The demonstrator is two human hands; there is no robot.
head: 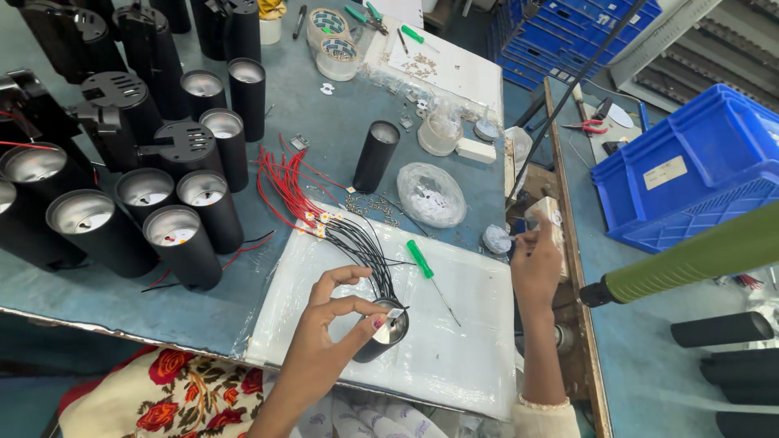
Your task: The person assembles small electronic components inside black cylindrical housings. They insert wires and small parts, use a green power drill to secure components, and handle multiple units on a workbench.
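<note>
head view: the left hand point(329, 324) pinches thumb and fingertips on the rim of a small black cylinder housing point(381, 332), tilting it on the white sheet point(454, 357) so its silver mouth shows — the bundle of red and black wires point(324, 211) lies just beyond. the right hand point(535, 264) reaches right, curled around a pale tape dispenser point(552, 223) at the table edge. a green screwdriver point(426, 268) waits between them; finished black cylinders point(170, 235) stand far left.

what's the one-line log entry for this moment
left hand: pinching black cylinder housing on white sheet | right hand: at small pale box by table edge | green screwdriver: lying free
</note>
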